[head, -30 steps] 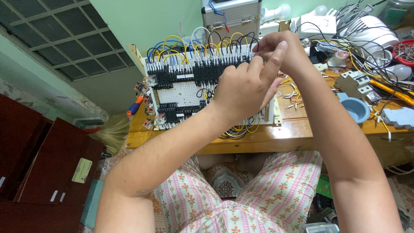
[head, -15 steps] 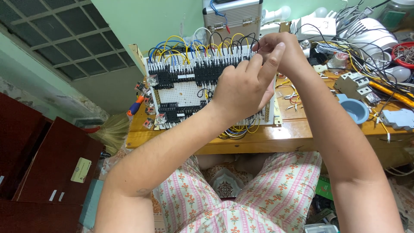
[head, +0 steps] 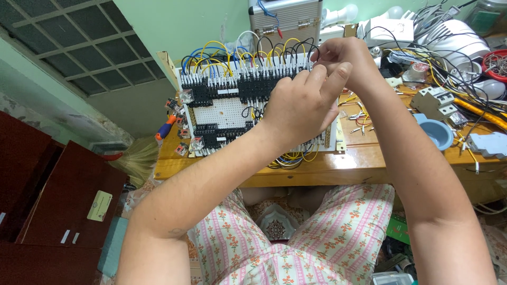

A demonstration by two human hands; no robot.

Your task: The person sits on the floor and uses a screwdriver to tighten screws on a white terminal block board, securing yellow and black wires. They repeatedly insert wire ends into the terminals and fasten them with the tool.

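both hands up at the top right of a white panel [head: 227,113] that leans on the worktop [head: 364,158] w/ its top edge toward the green wall. left hand [head: 303,105] is loosely curled, back toward the camera, fingers bent onto the row of black terminal blocks [head: 248,87] near the panel's upper right; can't tell if it pinches anything, fingertips hidden. right hand [head: 343,58] sits just above and behind it, fingers drawn together at the panel's top edge where black wires [head: 296,47] loop in; looks pinched shut on a wire end, but the grip itself is hidden by the left hand. yellow and blue wires [head: 211,55] arch over the top row on the left. more yellow wires [head: 288,158] hang out under the panel's lower edge. a screwdriver [head: 165,128] w/ orange and blue handle lies just beside the panel's left side. right of the arms: a blue bowl [head: 435,132], a grey breaker [head: 435,103], a red tub [head: 496,63] of small parts, a tangle of cables. a metal case [head: 285,18] stands behind the panel. person's lap in pink patterned cloth [head: 338,232] below the worktop edge. a broom [head: 134,158] at the left
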